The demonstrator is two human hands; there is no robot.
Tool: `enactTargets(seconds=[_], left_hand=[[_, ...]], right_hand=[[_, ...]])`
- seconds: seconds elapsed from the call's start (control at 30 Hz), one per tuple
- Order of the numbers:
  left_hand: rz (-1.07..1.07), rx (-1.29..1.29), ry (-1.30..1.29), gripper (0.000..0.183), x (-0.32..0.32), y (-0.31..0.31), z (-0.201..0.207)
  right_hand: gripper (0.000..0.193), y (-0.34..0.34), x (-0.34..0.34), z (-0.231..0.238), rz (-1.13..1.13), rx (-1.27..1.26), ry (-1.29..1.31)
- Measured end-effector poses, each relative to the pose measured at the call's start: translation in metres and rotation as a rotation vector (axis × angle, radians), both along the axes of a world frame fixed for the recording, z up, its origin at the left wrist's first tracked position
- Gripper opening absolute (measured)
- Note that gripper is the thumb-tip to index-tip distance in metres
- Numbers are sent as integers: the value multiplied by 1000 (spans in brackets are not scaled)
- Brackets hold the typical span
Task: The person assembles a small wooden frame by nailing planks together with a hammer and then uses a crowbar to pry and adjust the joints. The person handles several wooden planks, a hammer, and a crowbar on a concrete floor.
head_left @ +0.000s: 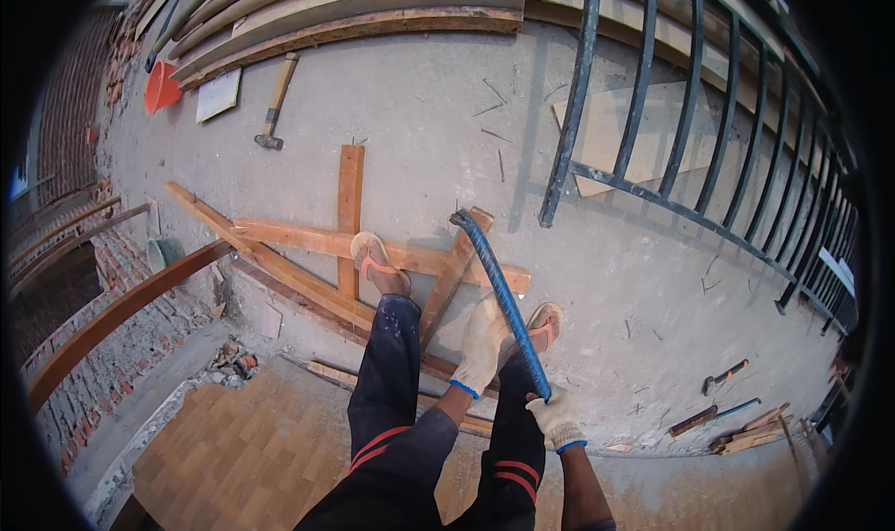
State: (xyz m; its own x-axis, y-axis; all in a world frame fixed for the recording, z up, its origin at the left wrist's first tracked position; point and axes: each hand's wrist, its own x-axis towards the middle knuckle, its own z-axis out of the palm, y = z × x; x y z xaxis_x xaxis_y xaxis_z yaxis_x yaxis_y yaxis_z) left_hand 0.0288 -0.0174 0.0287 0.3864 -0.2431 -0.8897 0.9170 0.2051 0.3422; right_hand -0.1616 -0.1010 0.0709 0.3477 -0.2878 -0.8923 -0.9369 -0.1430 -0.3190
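Observation:
A blue pry bar [508, 298] slants across the middle of the view. Its dark hooked tip meets the upper end of a short wooden piece [449, 284], where a nail sticks up. My right hand [557, 417], in a white knit glove, is closed around the bar's lower end. My left hand [483, 343], gloved alike, lies against the bar's left side near its middle; its fingers are not clear enough to read. The short piece crosses a longer timber [317, 239]. My left sandalled foot [378, 262] rests on that timber, beside an upright-lying plank [351, 191].
A hammer [276, 102] lies at the upper left, near an orange bucket [162, 88]. Black metal railing [643, 93] stands at the upper right. Loose nails [496, 136] are scattered on the concrete. Another hammer [725, 376] lies at the right. A brick-edged drop borders the left.

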Motion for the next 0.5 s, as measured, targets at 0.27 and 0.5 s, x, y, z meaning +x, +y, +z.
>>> enactTargets(seconds=[0.27, 0.5], left_hand=[[-111, -283, 89, 56, 170, -18, 13], [-284, -35, -247, 42, 185, -35, 32]], right_hand=[[27, 37, 0, 51, -51, -108, 104], [28, 60, -19, 66, -164, -60, 176]])
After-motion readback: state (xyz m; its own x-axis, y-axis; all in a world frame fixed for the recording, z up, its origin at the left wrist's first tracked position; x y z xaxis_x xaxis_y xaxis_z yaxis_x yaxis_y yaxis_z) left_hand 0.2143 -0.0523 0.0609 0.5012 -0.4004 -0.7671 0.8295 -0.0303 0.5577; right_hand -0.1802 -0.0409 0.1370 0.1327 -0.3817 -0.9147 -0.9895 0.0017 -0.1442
